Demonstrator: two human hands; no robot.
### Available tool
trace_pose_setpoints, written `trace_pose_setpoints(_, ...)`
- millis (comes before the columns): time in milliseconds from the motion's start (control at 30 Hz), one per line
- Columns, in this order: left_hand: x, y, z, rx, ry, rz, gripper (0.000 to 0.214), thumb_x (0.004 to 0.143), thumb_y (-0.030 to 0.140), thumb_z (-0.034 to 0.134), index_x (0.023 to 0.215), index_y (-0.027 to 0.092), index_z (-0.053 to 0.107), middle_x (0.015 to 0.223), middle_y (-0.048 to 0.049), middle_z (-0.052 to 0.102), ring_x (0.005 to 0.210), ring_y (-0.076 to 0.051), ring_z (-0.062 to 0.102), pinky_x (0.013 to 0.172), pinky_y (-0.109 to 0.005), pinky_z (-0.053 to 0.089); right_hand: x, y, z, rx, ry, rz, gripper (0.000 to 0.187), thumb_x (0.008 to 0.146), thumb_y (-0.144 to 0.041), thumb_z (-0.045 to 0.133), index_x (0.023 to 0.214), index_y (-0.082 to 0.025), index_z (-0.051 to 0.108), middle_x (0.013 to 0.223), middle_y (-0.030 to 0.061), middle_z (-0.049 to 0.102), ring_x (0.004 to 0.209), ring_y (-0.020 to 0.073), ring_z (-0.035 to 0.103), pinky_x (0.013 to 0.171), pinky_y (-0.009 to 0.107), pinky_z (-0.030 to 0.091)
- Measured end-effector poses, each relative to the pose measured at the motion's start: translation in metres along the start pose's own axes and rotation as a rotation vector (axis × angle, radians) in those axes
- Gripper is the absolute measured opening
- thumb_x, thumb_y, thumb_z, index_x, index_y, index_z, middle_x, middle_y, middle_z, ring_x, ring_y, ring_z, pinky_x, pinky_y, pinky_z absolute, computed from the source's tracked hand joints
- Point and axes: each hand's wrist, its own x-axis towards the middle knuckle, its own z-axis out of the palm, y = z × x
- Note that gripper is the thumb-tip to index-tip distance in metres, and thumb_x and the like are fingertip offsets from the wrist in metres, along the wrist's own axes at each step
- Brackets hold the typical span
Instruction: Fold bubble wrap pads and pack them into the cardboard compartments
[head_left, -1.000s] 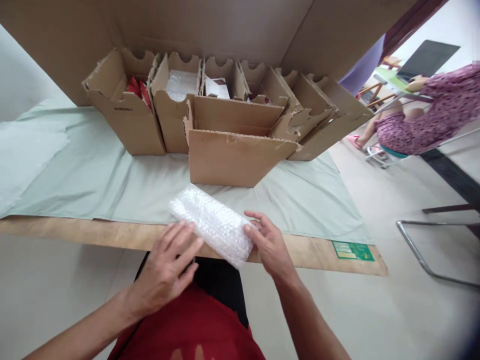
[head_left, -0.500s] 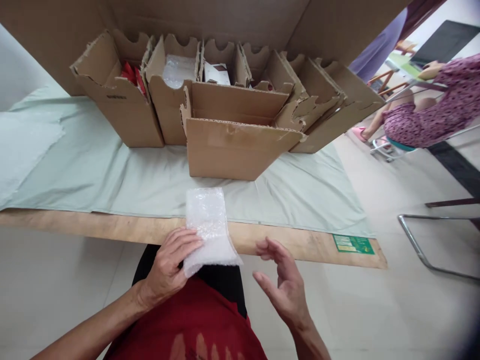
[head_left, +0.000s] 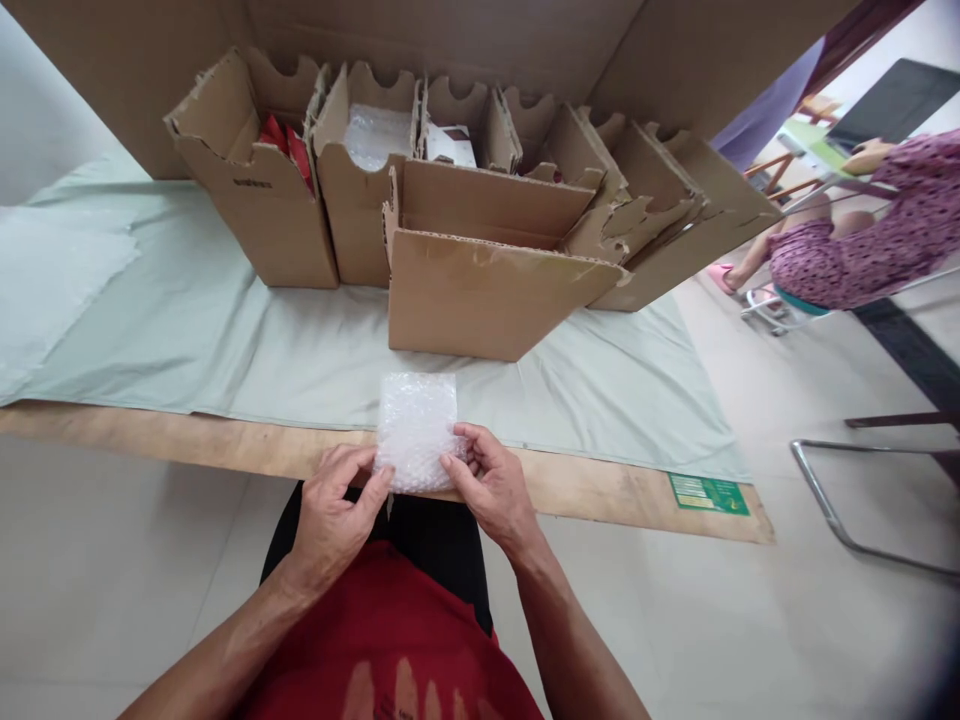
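Note:
A piece of clear bubble wrap (head_left: 417, 425), now a short, roughly square shape, lies at the front edge of the table. My left hand (head_left: 337, 510) pinches its near left corner between thumb and fingers. At its right side my right hand (head_left: 495, 480) grips the edge, the thumb on top and the fingers curled beneath. Whether anything is inside the wrap I cannot tell. Just beyond it stands an open cardboard box (head_left: 480, 300).
Behind stands a row of open cardboard bins; one holds red packets (head_left: 286, 148), another bubble wrap (head_left: 375, 135), another a white box (head_left: 450, 145). A green cloth (head_left: 187, 330) covers the wooden table (head_left: 187, 425). A person (head_left: 840, 240) sits at the right near a metal-framed chair (head_left: 832, 500).
My right hand has come in from the right and taken hold of the bubble wrap. The wrap's near end is folded up, so it looks shorter. The view has shifted slightly.

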Motion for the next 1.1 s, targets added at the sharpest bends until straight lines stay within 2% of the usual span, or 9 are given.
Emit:
trace_pose_setpoints(133,0.006,-0.006,0.009,0.184,0.014,0.022,0.014,0.096,0.025,0.062,0.103,0.017,0.07,0.072,0.0003,0.064,0.068,-0.016,0.06,0.073,-0.031,0.051,0.0,-0.003,0.0,-0.167,0.02,-0.049,0.035,0.09,-0.027,0.062,0.124,-0.019,0.064,0.079,-0.001,0.063,0.062,0.013,0.058,0.063,0.027,0.05)
trace_pose_setpoints(300,0.013,-0.006,0.01,0.32,-0.105,-0.068,0.038,0.093,0.026,0.061,0.13,0.017,0.063,0.077,0.0,0.067,0.07,-0.019,0.063,0.072,-0.032,0.051,-0.015,-0.011,-0.005,-0.493,0.202,-0.443,0.035,0.094,-0.03,0.064,0.127,-0.019,0.061,0.117,0.0145,0.068,0.105,0.0276,0.066,0.089,0.044,0.054)
trace_pose_setpoints(467,0.02,-0.004,0.006,0.312,-0.2,-0.15,0.039,0.093,0.03,0.058,0.13,0.02,0.063,0.092,-0.0042,0.07,0.077,-0.021,0.067,0.072,-0.034,0.053,-0.018,-0.016,-0.004,-0.71,-0.212,-0.663,0.041,0.095,-0.03,0.065,0.134,-0.018,0.059,0.143,0.0161,0.062,0.134,0.0356,0.054,0.106,0.055,0.045)
trace_pose_setpoints(600,0.014,-0.002,-0.006,0.05,-0.127,-0.338,0.044,0.092,0.044,0.063,0.129,0.02,0.065,0.099,-0.0061,0.072,0.079,-0.02,0.068,0.073,-0.033,0.058,-0.003,-0.015,-0.001,-0.654,-0.181,-0.594,0.028,0.103,-0.017,0.049,0.127,-0.018,0.064,0.127,0.0119,0.073,0.115,0.0278,0.066,0.095,0.045,0.05)
trace_pose_setpoints(733,-0.001,0.006,-0.018,-0.397,-0.046,-0.683,0.056,0.086,0.053,0.072,0.132,0.021,0.065,0.12,-0.0106,0.074,0.105,-0.026,0.073,0.091,-0.037,0.061,0.003,-0.024,-0.005,-0.372,-0.095,-0.369,0.029,0.106,-0.023,0.046,0.126,-0.022,0.067,0.117,0.0081,0.077,0.104,0.0232,0.071,0.099,0.043,0.049)
trace_pose_setpoints(800,-0.004,0.013,-0.019,-0.664,-0.082,-0.809,0.064,0.083,0.051,0.076,0.138,0.021,0.062,0.132,-0.0126,0.071,0.12,-0.03,0.069,0.1,-0.04,0.059,0.0,-0.03,-0.005,-0.183,-0.157,-0.252,0.028,0.105,-0.028,0.049,0.123,-0.024,0.07,0.113,0.0063,0.078,0.102,0.0213,0.071,0.099,0.039,0.049)
trace_pose_setpoints(900,-0.003,0.021,-0.012,-0.957,-0.194,-0.902,0.064,0.082,0.049,0.078,0.137,0.021,0.064,0.135,-0.0151,0.07,0.126,-0.034,0.066,0.101,-0.046,0.059,-0.008,-0.035,0.001,0.164,-0.31,-0.109,0.028,0.103,-0.036,0.052,0.113,-0.021,0.073,0.098,0.0044,0.076,0.087,0.0177,0.069,0.08,0.029,0.052)
trace_pose_setpoints(1000,-0.001,0.02,-0.005,-1.02,-0.224,-0.925,0.059,0.082,0.051,0.078,0.13,0.018,0.068,0.125,-0.0157,0.074,0.116,-0.034,0.071,0.096,-0.046,0.061,-0.014,-0.032,0.003,0.381,-0.35,-0.01,0.032,0.102,-0.044,0.053,0.105,-0.019,0.072,0.091,0.0044,0.073,0.08,0.0168,0.067,0.073,0.027,0.052)
trace_pose_setpoints(1100,-0.001,0.01,-0.002,-0.841,-0.151,-0.867,0.059,0.079,0.047,0.08,0.129,0.018,0.068,0.119,-0.0131,0.077,0.111,-0.031,0.074,0.094,-0.041,0.062,-0.015,-0.031,-0.011,0.248,-0.2,-0.055,0.034,0.092,-0.048,0.066,0.112,-0.02,0.07,0.109,0.0089,0.074,0.099,0.0228,0.068,0.09,0.035,0.055)
